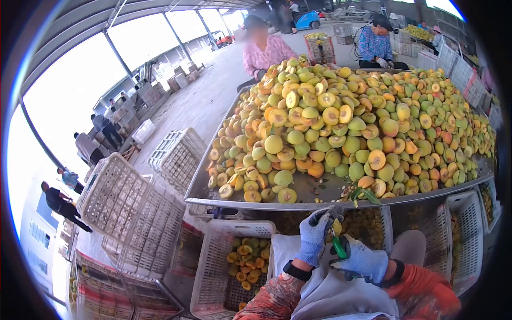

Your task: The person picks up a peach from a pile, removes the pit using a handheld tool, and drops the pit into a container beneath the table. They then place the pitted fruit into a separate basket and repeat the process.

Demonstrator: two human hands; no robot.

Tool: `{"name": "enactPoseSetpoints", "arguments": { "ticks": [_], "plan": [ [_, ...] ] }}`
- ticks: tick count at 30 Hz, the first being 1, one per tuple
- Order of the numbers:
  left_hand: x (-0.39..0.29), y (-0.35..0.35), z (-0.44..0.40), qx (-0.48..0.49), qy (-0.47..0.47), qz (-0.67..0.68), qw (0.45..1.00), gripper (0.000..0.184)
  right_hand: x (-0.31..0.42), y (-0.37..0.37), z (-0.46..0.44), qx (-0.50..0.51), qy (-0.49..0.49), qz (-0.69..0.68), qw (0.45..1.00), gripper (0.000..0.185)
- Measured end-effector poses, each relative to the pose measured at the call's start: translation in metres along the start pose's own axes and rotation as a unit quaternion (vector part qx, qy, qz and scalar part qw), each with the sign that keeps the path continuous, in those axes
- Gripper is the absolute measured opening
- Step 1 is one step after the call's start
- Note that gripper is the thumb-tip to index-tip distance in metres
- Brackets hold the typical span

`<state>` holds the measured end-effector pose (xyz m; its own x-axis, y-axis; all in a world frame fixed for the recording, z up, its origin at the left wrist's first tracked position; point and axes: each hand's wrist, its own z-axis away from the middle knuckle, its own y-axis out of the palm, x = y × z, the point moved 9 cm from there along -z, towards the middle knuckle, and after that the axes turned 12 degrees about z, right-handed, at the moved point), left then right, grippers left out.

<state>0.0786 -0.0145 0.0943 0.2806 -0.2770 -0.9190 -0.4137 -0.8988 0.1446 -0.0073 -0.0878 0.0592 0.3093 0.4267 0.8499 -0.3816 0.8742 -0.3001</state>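
Note:
My left hand point(316, 233), in a blue-grey glove with dark fingertips, is closed on a small yellow fruit piece point(336, 228) in front of the table's near edge. Just right of it, my right hand point(364, 258), gloved alike, is wrapped round a green-handled tool point(338, 247). The tool's upper end meets the fruit; its tip is hidden. Beyond both hands rises a big heap of halved and whole yellow-green fruit point(320, 122) on a metal table point(256, 205). Green leaves point(371, 196) and small pits lie near the table's front edge.
A white crate point(210, 266) with fruit halves stands left of my lap; another point(388, 226) is beneath my hands. More crates point(464, 205) stand at right, and stacked crates point(133, 213) at left. Two people sit behind the heap; others stand far left.

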Motion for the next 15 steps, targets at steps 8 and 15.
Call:
{"name": "enactPoseSetpoints", "arguments": {
  "ticks": [8, 15],
  "plan": [
    [0.050, 0.022, -0.009, 0.144, -0.246, 0.013, 0.959, 0.019, -0.023, 0.008, -0.001, 0.001, 0.010, -0.080, 0.997, 0.053],
    [0.033, -0.005, 0.012, -0.192, -0.120, 0.065, 0.972, 0.021, -0.028, -0.005, -0.016, -0.203, -0.168, 0.286, 0.921, 0.038]
  ]
}}
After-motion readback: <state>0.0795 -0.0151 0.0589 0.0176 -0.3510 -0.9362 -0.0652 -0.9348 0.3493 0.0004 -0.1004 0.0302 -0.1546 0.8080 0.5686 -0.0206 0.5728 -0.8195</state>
